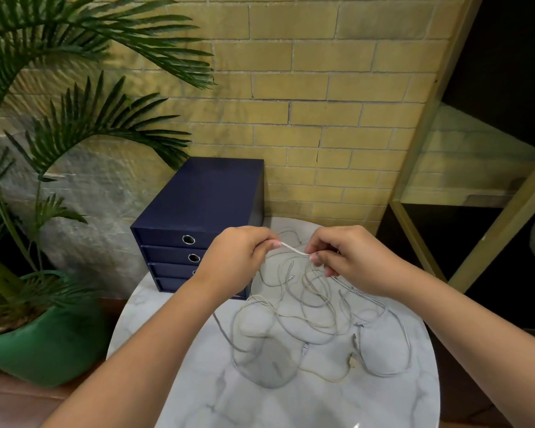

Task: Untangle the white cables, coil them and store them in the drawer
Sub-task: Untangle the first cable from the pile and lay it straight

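Green-potted palm plant [44, 329] at far left, beside the table. Dark navy four-drawer box [195, 211] at the back left of the round white marble-patterned table [291, 403], all drawers closed. Left hand [238, 257] raised over the table, fingers curled, pinching one end of a short taut white strand. Tangled thin white cables [309, 307] in loose loops mid-table, partly lifted. Right hand [349, 257] pinches the strand's other end. Yellow brick wall [322, 88] behind.
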A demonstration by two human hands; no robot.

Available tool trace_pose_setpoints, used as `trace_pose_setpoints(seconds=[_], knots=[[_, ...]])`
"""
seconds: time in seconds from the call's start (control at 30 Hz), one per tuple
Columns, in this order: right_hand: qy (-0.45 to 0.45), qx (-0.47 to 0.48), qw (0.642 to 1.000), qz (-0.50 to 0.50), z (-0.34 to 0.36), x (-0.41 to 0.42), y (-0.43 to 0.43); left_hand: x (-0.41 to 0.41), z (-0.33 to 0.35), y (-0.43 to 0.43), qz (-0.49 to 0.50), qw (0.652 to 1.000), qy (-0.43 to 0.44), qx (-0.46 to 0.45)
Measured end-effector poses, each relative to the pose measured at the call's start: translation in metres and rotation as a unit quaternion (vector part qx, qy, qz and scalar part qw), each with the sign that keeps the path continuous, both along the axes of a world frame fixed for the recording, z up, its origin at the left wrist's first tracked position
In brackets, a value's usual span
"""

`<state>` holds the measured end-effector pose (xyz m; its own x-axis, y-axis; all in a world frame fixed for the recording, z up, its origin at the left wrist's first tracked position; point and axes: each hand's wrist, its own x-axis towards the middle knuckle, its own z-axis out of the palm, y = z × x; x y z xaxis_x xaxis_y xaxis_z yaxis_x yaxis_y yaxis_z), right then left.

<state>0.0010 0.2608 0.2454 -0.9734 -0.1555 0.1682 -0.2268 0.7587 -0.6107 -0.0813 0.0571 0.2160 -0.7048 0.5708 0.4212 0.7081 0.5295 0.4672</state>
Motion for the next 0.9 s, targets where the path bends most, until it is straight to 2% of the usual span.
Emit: trace_pose_setpoints(seconds=[0.2, 0.4, 0.63, 0.77, 0.9], knots=[[0.017, -0.007, 0.999, -0.049, 0.006, 0.003, 0.011, -0.009, -0.005, -0.012, 0.025, 0.999, -0.022, -0.008], [0.03, 0.026, 0.997, -0.061, 0.003, 0.003, 0.015, -0.014, -0.007, -0.033, 0.07, 0.997, 0.01, -0.043], [0.02, -0.007, 0.999, -0.049, 0.007, 0.0, 0.008, -0.003, -0.004, -0.026, 0.005, 0.996, -0.067, -0.058], [0.012, 0.003, 0.999, -0.037, 0.007, -0.003, -0.002, 0.006, 0.001, -0.009, -0.035, 0.998, -0.02, -0.057], [0.004, 0.022, 1.0, 0.005, 0.006, 0.002, -0.007, 0.004, 0.0, -0.008, 0.001, 0.997, 0.046, -0.059]])
